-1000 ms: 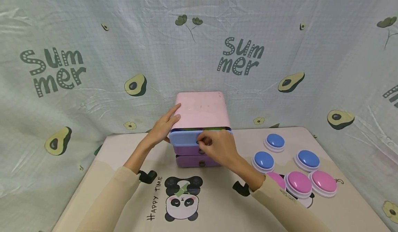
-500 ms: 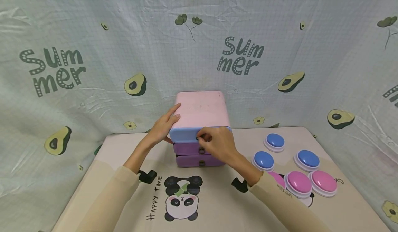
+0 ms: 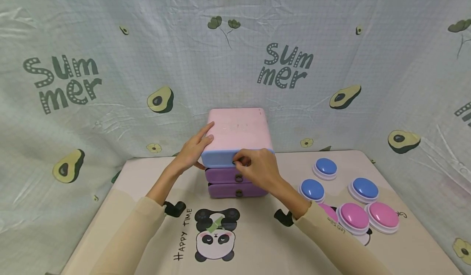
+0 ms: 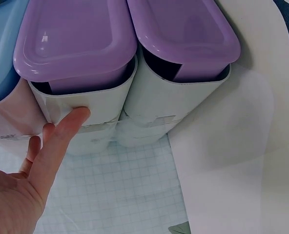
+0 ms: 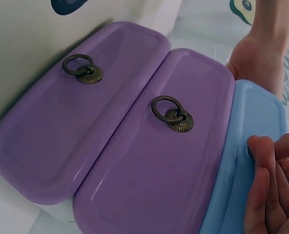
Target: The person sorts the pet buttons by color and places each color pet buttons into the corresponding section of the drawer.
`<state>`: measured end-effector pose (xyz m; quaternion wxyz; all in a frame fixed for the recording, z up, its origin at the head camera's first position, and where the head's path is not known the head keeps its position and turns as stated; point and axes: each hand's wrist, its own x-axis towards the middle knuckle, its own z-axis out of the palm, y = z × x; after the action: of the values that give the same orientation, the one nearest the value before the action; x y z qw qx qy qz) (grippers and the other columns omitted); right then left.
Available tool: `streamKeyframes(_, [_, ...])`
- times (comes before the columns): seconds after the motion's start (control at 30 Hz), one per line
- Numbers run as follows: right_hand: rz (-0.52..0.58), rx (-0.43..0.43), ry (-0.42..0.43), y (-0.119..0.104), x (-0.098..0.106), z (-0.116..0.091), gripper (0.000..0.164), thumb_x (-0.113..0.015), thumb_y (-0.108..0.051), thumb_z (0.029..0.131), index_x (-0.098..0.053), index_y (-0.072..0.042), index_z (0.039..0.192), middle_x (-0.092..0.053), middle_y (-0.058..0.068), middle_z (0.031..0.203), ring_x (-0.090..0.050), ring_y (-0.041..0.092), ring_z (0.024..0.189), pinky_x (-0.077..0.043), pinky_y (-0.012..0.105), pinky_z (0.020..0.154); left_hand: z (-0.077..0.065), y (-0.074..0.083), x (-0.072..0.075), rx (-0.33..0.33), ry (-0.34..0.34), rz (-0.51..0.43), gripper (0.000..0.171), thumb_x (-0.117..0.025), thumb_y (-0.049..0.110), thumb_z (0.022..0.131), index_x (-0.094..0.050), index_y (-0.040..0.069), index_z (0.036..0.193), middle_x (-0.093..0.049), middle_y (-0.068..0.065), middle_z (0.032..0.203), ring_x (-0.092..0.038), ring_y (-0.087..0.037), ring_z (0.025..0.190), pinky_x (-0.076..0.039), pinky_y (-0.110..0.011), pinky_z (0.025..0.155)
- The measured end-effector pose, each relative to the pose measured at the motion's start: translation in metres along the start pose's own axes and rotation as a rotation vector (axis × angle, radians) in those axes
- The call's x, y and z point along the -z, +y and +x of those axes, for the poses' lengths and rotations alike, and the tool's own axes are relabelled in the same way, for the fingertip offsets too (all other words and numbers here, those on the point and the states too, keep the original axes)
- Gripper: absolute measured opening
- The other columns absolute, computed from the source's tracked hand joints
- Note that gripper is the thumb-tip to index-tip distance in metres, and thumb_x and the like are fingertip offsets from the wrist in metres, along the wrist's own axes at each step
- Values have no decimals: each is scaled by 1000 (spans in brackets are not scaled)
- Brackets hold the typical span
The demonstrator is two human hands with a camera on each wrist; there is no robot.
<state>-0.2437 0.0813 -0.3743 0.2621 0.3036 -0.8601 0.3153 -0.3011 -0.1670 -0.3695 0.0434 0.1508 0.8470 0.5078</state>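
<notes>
A small drawer cabinet has a pink top [image 3: 239,127], with a blue drawer [image 3: 217,159] above two purple drawers [image 3: 220,175]. My right hand [image 3: 260,169] pinches the blue drawer's pull, mostly covered by my fingers. This drawer front sits close against the pink body. My left hand [image 3: 192,151] rests with extended fingers along the cabinet's left side. In the left wrist view, narrow gaps show behind both purple drawer fronts [image 4: 76,36], above their white casings [image 4: 169,102]. Bronze ring pulls [image 5: 178,120] hang from the purple fronts in the right wrist view.
Blue push buttons [image 3: 326,166] and pink push buttons [image 3: 354,216] stand on the table to the right of the cabinet. A printed cloth [image 3: 184,62] hangs right behind. The table cover [image 3: 257,242] bears a panda print in front.
The blue drawer has slid back into the cabinet, and the dark gap under the pink top has closed. My right hand has moved slightly forward with it; my left stays in place.
</notes>
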Motion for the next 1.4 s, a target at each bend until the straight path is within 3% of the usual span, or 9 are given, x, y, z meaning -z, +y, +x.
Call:
streamKeyframes(0.27, [-5,-2,-7,-1,1,1,8,-77,-10,85,-81,-17,88,-77,-4,72,-69,6,62,-52,17,55,0,1,0,1,-1,-4,58,-42,55,107,-22,50,162,-27,-18,168,-64,-47,107,-63,-62,67])
streamKeyframes(0.53, [-11,-2,-14,-1,0,-1,8,-78,-10,86,-81,-17,89,-78,-4,73,-69,6,62,-52,17,54,-1,1,0,-5,-3,-11,58,-43,54,107,-22,50,162,-25,-16,170,-64,-47,108,-65,-55,62])
streamKeyframes(1.07, [-36,25,-32,1,0,-4,7,-77,-11,87,-81,-15,91,-76,-3,73,-67,6,62,-52,17,57,-1,0,0,-7,-2,-4,59,-43,53,107,-22,49,162,-22,-15,171,-64,-48,109,-65,-55,62])
streamKeyframes(1.4, [-30,50,-24,6,-2,-34,7,-78,-11,87,-81,-16,90,-72,-8,70,-58,1,57,-48,13,53,-1,-2,1,-18,-3,-2,59,-43,54,107,-22,49,162,-19,-12,173,-62,-50,115,-65,-55,62])
